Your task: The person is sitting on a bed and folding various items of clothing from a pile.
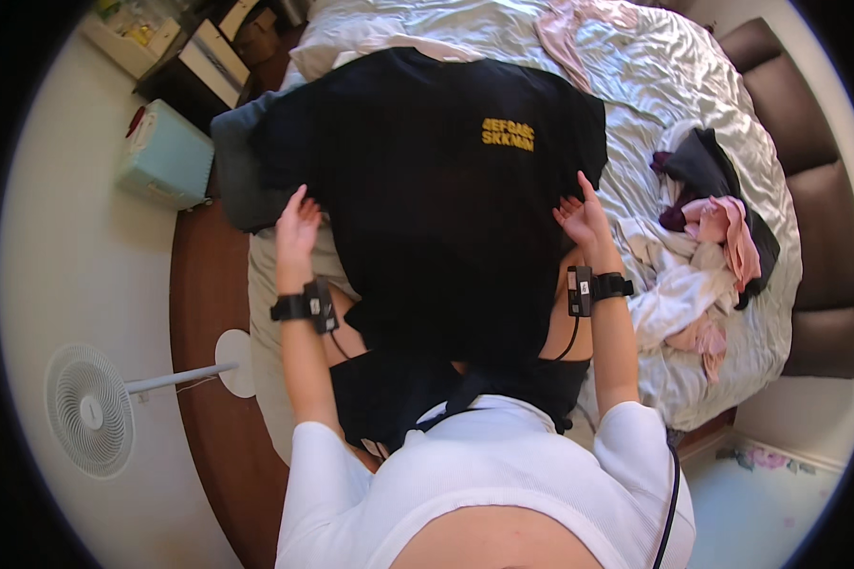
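Observation:
A black T-shirt with small yellow lettering on its chest lies spread over the bed in front of me, its lower part across my lap. Beside its left edge, just below the sleeve, my left hand is open with the palm turned up and fingers stretched. My right hand is likewise open at the opposite edge, fingertips next to the right sleeve. Neither hand grips the cloth. Under the shirt's left sleeve sits a dark grey-blue folded cloth.
The bed has a crumpled pale sheet. A pile of clothes, with a pink garment on it, lies at right by a brown padded headboard. At left stand a light-blue suitcase and a white fan.

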Demonstrator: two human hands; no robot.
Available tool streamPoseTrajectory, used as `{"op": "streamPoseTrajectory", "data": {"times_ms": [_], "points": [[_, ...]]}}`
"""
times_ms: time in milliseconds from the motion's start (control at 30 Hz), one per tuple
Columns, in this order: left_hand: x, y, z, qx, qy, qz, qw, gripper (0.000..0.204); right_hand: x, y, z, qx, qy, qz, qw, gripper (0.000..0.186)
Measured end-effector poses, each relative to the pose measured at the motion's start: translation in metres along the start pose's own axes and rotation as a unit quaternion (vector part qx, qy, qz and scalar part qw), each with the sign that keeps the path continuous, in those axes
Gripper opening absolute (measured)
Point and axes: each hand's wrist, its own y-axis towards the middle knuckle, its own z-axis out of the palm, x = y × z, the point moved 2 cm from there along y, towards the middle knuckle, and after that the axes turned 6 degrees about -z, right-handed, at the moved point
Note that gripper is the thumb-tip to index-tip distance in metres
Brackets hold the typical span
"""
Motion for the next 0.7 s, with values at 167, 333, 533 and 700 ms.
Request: {"op": "streamPoseTrajectory", "data": {"times_ms": [167,333,533,700], "points": [[0.011,0.02,0.026,0.047,-0.115,-0.184,0.975,0.063,-0.012,0.029,-0.011,0.031,-0.038,0.076,0.996,0.087],[-0.005,0.002,0.049,0.105,-0.005,-0.109,0.988,0.047,-0.003,0.011,0.0,0.089,-0.024,-0.016,0.996,0.047],[-0.023,0.011,0.075,-0.027,0.138,0.172,0.975,0.038,0.013,-0.001,0.028,0.152,0.227,-0.164,0.948,0.035],[-0.028,0.008,0.097,-0.149,0.26,0.285,0.91,0.037,0.027,0.013,0.025,0.126,0.258,-0.211,0.934,0.035]]}}
